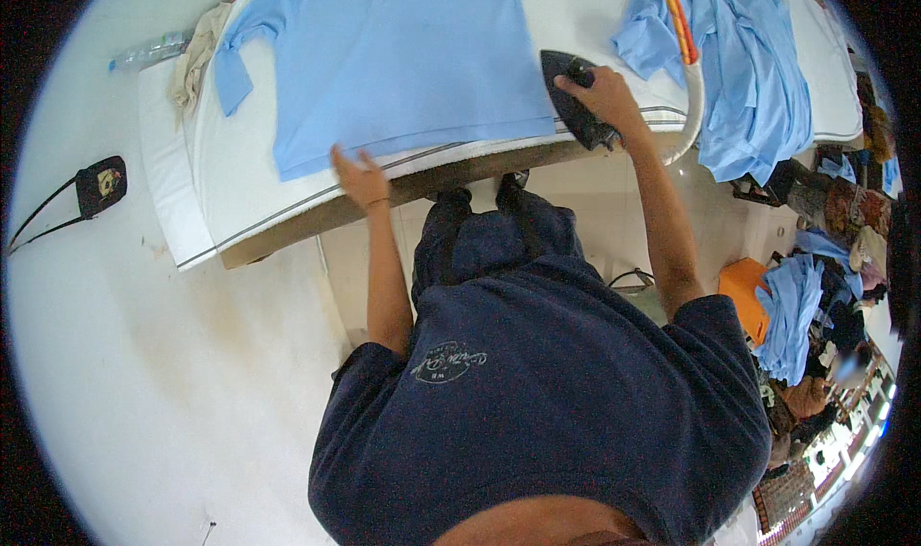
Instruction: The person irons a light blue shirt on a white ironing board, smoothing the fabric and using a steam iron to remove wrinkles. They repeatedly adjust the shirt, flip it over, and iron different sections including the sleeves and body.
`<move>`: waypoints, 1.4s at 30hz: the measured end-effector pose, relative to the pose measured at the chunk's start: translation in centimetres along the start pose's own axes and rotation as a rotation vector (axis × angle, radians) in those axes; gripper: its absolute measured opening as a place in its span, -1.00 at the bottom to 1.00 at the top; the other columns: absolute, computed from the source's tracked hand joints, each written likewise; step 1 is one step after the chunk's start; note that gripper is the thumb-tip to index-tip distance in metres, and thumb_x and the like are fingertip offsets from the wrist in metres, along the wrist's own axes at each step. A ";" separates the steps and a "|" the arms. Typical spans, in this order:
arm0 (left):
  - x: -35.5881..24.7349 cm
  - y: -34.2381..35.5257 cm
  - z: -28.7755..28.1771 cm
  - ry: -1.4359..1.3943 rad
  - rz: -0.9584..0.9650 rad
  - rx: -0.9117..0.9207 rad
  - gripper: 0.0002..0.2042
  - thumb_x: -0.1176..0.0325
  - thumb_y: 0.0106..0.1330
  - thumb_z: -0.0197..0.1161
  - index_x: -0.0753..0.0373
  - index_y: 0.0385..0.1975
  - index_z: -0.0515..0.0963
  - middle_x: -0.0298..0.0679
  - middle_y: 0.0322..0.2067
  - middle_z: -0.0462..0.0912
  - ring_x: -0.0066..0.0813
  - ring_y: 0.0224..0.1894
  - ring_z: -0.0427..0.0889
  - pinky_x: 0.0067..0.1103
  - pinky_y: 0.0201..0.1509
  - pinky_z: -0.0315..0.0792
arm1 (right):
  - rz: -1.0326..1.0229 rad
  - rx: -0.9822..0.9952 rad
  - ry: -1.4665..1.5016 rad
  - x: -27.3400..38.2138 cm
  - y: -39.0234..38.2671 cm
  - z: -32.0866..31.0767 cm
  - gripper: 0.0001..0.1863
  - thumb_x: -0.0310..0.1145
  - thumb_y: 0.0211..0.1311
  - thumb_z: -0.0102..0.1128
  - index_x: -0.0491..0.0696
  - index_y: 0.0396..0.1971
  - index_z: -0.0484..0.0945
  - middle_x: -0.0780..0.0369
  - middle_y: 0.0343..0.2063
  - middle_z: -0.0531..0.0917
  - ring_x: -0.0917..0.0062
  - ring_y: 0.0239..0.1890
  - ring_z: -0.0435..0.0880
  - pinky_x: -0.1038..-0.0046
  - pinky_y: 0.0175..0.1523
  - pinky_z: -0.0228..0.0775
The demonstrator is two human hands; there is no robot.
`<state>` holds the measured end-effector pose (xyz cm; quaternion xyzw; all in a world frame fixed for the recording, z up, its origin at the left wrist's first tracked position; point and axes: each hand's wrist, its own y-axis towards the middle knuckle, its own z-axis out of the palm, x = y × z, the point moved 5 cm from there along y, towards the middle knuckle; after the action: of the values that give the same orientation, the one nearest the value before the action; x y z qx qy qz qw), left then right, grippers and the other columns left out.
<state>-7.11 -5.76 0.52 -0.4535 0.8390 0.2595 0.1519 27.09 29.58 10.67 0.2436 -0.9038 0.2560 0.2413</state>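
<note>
A light blue polo shirt point(393, 57) lies spread flat on a white padded ironing table point(240, 191). My left hand point(360, 177) rests flat on the shirt's lower hem near the table's front edge, fingers apart. My right hand point(604, 100) grips the handle of a dark clothes iron point(571, 100), which sits on the white cover just right of the shirt's edge. My own dark blue shirt fills the lower middle of the view.
A heap of light blue garments point(739, 57) hangs over the table's right end, with an orange-striped cord point(676, 13) across it. More clothes point(796, 306) are piled on the floor at right. A small black bag point(101, 186) lies on the pale floor at left, a plastic bottle point(149, 52) near the table's far left corner.
</note>
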 end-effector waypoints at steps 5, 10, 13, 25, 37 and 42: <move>7.2 3.3 -2.6 0.562 -0.193 0.394 -0.33 -0.17 0.54 -0.38 0.12 0.52 0.02 -0.22 0.53 0.01 -0.17 0.55 -0.03 0.25 0.47 -0.39 | 0.033 0.070 -0.163 -0.2 2.0 6.8 -0.07 0.47 0.01 0.25 -0.35 -0.39 0.67 -0.17 -0.45 0.70 0.04 -0.24 0.76 0.11 -0.10 0.59; 10.6 3.3 -3.7 0.661 -0.149 0.418 -0.37 -0.12 0.55 -0.45 0.02 0.53 -0.01 -0.42 0.55 -0.07 -0.11 0.58 -0.21 0.33 0.41 -0.58 | -0.152 0.270 -0.152 1.7 1.8 5.8 -0.22 0.36 0.06 0.29 -0.22 -0.31 0.70 -0.07 -0.45 0.72 0.11 -0.33 0.76 0.16 -0.14 0.58; 11.2 3.8 -3.7 0.622 -0.154 0.392 -0.38 -0.10 0.55 -0.46 0.00 0.53 0.00 -0.44 0.55 -0.06 -0.07 0.58 -0.23 0.33 0.41 -0.59 | -0.173 0.395 -0.246 4.5 0.7 6.6 -0.13 0.42 0.06 0.24 -0.31 -0.35 0.65 -0.08 -0.45 0.68 0.10 -0.31 0.69 0.17 -0.09 0.50; 15.8 4.3 -6.0 0.602 -0.066 0.190 -0.48 -0.03 0.55 -0.29 -0.11 0.47 0.17 -0.57 0.50 0.08 0.06 0.55 -0.12 0.55 0.24 -0.46 | -0.543 0.447 -0.255 27.1 3.1 26.2 -0.04 0.52 0.11 0.05 -0.31 -0.33 0.65 -0.17 -0.27 0.67 -0.06 -0.12 0.65 0.05 0.03 0.47; 20.1 5.6 -14.0 0.038 -0.138 -0.044 -0.60 0.26 0.50 0.01 0.33 0.23 0.38 0.11 0.30 0.37 0.17 0.36 0.28 -0.13 0.46 0.11 | -0.390 0.566 -0.311 41.4 4.9 35.8 -0.13 0.40 0.02 0.26 -0.23 -0.11 0.64 -0.09 -0.14 0.71 0.03 -0.05 0.72 0.07 0.05 0.57; 14.7 13.3 -9.5 -0.060 -0.051 0.090 -0.63 0.22 0.49 0.02 0.27 0.18 0.43 0.05 0.20 0.45 0.11 0.26 0.39 -0.11 0.31 0.33 | -0.267 0.531 -0.311 34.9 5.6 31.5 -0.08 0.43 0.00 0.25 -0.27 -0.13 0.63 -0.10 -0.17 0.72 0.03 -0.06 0.72 0.14 0.03 0.58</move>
<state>-26.39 -15.20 5.07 -0.4593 0.8331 0.2312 0.2038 -12.56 4.48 4.64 0.4504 -0.7916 0.4085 0.0599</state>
